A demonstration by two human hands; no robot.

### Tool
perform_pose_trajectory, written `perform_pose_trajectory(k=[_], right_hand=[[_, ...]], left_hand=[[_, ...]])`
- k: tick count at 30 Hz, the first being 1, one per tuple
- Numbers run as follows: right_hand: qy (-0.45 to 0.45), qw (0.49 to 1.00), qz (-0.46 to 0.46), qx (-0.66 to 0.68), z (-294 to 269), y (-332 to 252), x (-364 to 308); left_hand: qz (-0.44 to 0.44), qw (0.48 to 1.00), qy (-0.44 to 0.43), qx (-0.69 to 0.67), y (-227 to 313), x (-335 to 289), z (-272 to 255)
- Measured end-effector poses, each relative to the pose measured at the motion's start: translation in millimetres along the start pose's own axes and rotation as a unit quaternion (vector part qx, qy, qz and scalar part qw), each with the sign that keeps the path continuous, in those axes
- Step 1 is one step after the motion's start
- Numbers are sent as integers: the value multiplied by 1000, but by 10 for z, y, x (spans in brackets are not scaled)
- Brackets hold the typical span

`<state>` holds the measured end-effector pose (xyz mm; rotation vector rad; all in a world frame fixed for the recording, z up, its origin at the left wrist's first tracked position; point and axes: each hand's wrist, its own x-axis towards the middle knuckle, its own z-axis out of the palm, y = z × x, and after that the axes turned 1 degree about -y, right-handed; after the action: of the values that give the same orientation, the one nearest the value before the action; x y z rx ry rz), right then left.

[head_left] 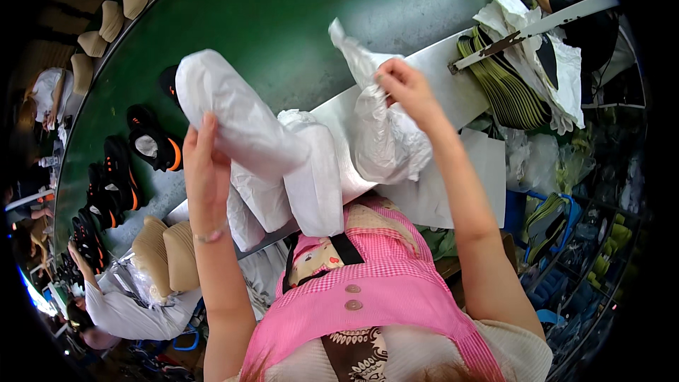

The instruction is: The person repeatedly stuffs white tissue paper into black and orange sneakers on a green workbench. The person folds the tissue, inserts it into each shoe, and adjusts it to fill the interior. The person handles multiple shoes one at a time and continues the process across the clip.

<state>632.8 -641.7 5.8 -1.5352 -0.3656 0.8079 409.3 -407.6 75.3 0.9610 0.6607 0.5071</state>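
My left hand (206, 163) is closed on a long, rounded white paper bundle (230, 102), thumb on top, and holds it tilted over the work shelf. What is inside the bundle does not show. Several similar white paper bundles (315, 187) lie below it, against my pink apron. My right hand (407, 88) pinches a twisted sheet of white paper (389, 131) that hangs crumpled over the shelf's edge. Nearest to the left bundle, black shoes with orange trim (152, 141) stand on the green belt.
The green conveyor belt (269, 14) curves across the far side. A metal bar (537, 32) crosses striped insoles (502, 85) and crumpled paper on the right. Beige padded pieces (180, 258) sit at lower left, near a co-worker's white sleeve (134, 315). Other people work around the belt.
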Motion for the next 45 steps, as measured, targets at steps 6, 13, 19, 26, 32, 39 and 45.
perform_pose_trajectory(k=[6,13,19,26,32,39,45], right_hand=[[-149,977,-154,25,456,-1582,-593],[-63,830,-501,-238,1449,-1574,-545],[-40,759,-523,-386,1685,-1222,-327],[-54,865,-393,-307,1503,-1098,-44],[-71,827,-444,-338,1674,-1148,191],[-162,932,-172,-275,1679,-1213,-128],[-221,968,-26,-119,1655,-1198,-122]], left_hand=[[82,971,-12,226,-234,581,224],[152,984,-83,42,-342,399,420],[44,955,-107,-275,-259,-77,404],[30,972,-139,-186,-204,-235,386],[96,975,-94,-179,-167,-361,525],[46,939,-130,-314,-352,-129,329],[69,920,-215,-320,-152,-435,276]])
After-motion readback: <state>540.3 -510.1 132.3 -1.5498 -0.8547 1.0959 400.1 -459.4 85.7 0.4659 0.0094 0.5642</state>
